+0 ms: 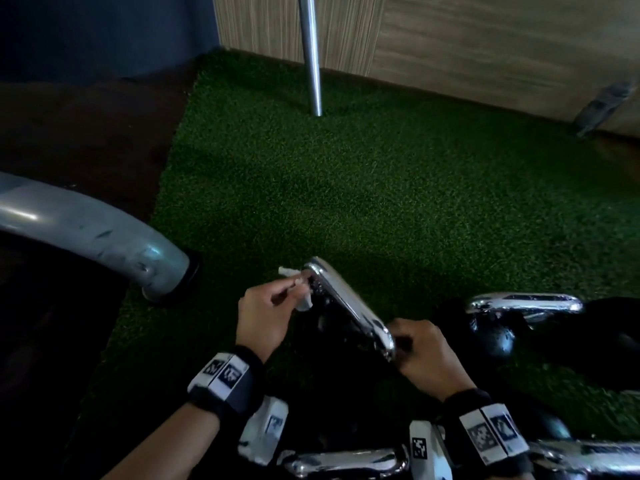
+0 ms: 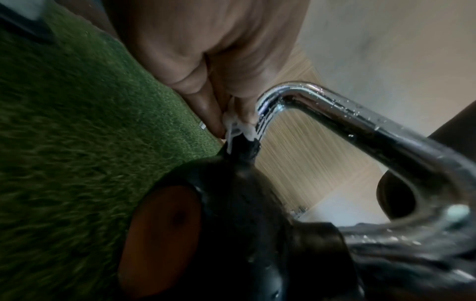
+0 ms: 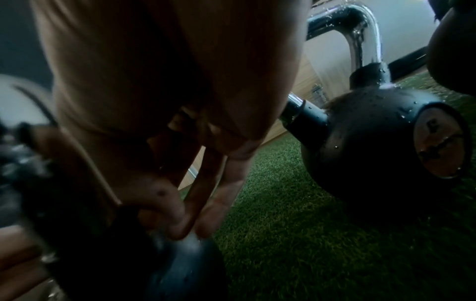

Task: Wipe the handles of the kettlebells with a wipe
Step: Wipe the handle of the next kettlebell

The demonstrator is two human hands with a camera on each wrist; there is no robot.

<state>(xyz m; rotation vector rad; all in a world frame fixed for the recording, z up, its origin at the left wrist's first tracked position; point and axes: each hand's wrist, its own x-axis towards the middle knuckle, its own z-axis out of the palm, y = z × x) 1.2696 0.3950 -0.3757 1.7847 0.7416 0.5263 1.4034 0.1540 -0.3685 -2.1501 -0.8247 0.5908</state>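
- On green turf (image 1: 381, 188), near centre: black kettlebell (image 2: 231, 213) with chrome handle (image 1: 346, 299), bar running from far left to near right; water droplets on the chrome in the left wrist view.
- At the far-left leg of that handle: white wipe (image 1: 299, 289), crumpled, pinched between thumb and fingertips of left hand (image 1: 266, 317) and pressed where chrome meets the black collar.
- At the near-right bend of the same handle: right hand (image 1: 426, 355), fingers curled together at the chrome; right wrist view dark and blurred, fingertips (image 3: 180, 220) bunched on a dark rounded surface; firm grip or mere touch, cannot tell.
- On both wrists: black bands with square black-and-white marker tags.
- To the right, on turf, just beside: second kettlebell (image 3: 381, 142), black, droplets on body, round label on its side, chrome handle level in the head view.
- At the near edge: two further chrome handles, one at centre (image 1: 346, 462), one at right (image 1: 588, 459), bodies out of view.
- At left, beside the turf edge: thick grey curved tube (image 1: 104, 233) ending in a dark foot.
- At far centre: upright chrome pole (image 1: 311, 64) standing on turf before a wood-grain wall (image 1: 485, 46).
- At far left: dark floor, dark blue wall.
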